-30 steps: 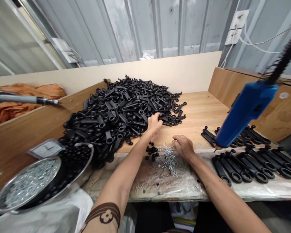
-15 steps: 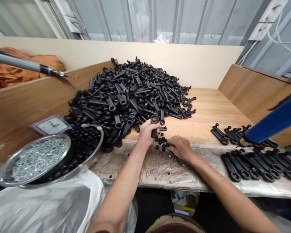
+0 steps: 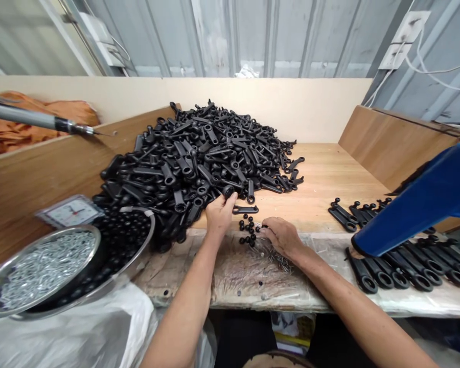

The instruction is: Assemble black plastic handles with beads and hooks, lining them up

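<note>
My left hand (image 3: 219,214) is closed round the ring end of a black plastic handle (image 3: 229,192) at the near edge of a big heap of the same black handles (image 3: 203,156). Another handle (image 3: 245,209) lies flat just right of that hand. My right hand (image 3: 279,236) rests knuckles up on the plastic-covered table edge, fingertips pinched at a cluster of small black caps (image 3: 248,229). Small silver screws (image 3: 279,260) lie partly under that hand. What the right fingers hold is hidden.
A blue power screwdriver (image 3: 417,209) hangs at the right above rows of laid-out black handles (image 3: 402,258). At the left stand a steel bowl of screws (image 3: 42,268), a bowl of black caps (image 3: 126,240) and a small clock (image 3: 71,210). A grey tool tip (image 3: 61,124) juts in over a wooden divider.
My left hand pulled a handle out of the heap toward me and now holds it low by the heap's edge. My right hand shifted left from the screws to the black caps.
</note>
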Action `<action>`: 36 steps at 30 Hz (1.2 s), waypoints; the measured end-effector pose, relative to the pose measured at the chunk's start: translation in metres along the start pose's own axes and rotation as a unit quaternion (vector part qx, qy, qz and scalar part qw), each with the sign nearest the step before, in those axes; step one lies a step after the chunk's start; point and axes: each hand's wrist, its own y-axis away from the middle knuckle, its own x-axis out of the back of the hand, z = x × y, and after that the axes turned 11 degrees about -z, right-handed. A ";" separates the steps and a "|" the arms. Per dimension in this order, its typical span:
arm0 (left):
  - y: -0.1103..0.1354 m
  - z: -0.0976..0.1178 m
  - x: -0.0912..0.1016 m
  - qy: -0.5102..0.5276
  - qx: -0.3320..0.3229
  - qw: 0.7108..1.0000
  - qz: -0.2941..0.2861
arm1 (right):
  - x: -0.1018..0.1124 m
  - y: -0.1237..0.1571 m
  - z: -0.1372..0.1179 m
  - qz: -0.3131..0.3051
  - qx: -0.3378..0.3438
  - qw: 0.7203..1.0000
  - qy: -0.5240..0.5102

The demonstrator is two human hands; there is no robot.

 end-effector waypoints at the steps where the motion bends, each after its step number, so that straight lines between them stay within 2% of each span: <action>1: 0.000 0.001 -0.002 0.023 0.007 1.000 -0.010 | 0.003 0.002 0.000 0.013 -0.006 0.999 -0.044; 3: 0.003 0.006 -0.005 0.067 0.017 0.996 -0.054 | 0.009 0.007 -0.001 0.039 -0.011 0.989 -0.143; 5: 0.009 0.013 -0.006 0.162 0.017 0.977 -0.136 | 0.014 0.011 -0.004 0.068 0.005 0.968 -0.241; 7: 0.016 0.019 -0.006 0.270 0.013 0.933 -0.239 | 0.017 0.014 -0.009 0.097 0.024 0.937 -0.335; 9: 0.020 0.023 -0.005 0.326 0.021 0.895 -0.303 | 0.019 0.015 -0.015 0.121 0.017 0.892 -0.436; 10: 0.021 0.024 -0.005 0.335 0.030 0.891 -0.307 | 0.020 0.016 -0.017 0.129 0.006 0.867 -0.482; 12: 0.021 0.025 -0.006 0.334 0.046 0.903 -0.267 | 0.021 0.017 -0.020 0.129 -0.014 0.827 -0.547; 14: 0.020 0.025 -0.008 0.329 0.054 0.915 -0.226 | 0.023 0.018 -0.021 0.119 -0.026 0.810 -0.573; 16: 0.019 0.023 -0.011 0.336 0.060 0.912 -0.226 | 0.025 0.020 -0.021 0.110 -0.032 0.805 -0.582; 20: 0.022 0.012 -0.019 0.352 0.098 0.884 -0.291 | 0.029 0.022 -0.022 0.109 -0.036 0.799 -0.590; 24: 0.031 0.004 -0.033 0.332 0.146 0.867 -0.340 | 0.030 0.023 -0.025 0.117 0.004 0.805 -0.581; 26: 0.035 0.003 -0.040 0.312 0.148 0.873 -0.343 | 0.027 0.023 -0.025 0.122 0.028 0.805 -0.580; 28: 0.038 0.002 -0.045 0.286 0.138 0.885 -0.340 | 0.023 0.023 -0.024 0.146 0.035 0.821 -0.550; 31: 0.043 0.001 -0.051 0.224 0.100 0.918 -0.313 | 0.018 0.023 -0.021 0.207 0.009 0.862 -0.462; 36: 0.051 -0.002 -0.058 0.099 0.045 0.961 -0.255 | 0.017 0.023 -0.016 0.221 -0.015 0.878 -0.424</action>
